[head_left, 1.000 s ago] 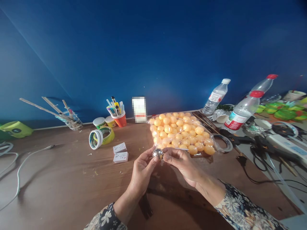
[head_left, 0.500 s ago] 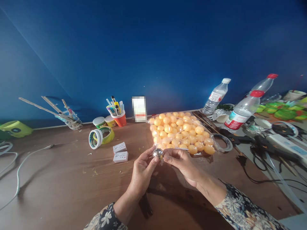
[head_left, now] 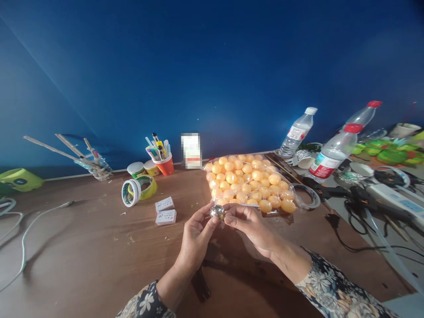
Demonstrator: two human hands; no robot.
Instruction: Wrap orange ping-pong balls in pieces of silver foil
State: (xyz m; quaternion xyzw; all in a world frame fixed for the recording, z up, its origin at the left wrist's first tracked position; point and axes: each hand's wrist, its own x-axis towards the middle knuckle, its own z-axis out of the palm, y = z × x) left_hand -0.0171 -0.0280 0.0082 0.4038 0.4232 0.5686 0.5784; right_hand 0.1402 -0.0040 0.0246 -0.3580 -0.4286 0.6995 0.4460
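Observation:
A small shiny silver ball is held above the brown table, at the near edge of a clear bag of orange balls. My left hand grips the ball between thumb and fingers from the left. From the right, my right hand is pinched at the ball's side, its thumb and fingertips touching it. Two small white boxes lie to the left of my hands. Below them is a dark object, partly hidden by my left wrist.
Tape rolls, small tubs and an orange cup of pens stand at the back left. Bottles, tape, a power strip and cables crowd the right. A white cable lies far left.
The view has shifted very slightly. My right fingers have moved a little closer around the silver ball; both hands otherwise keep their places.

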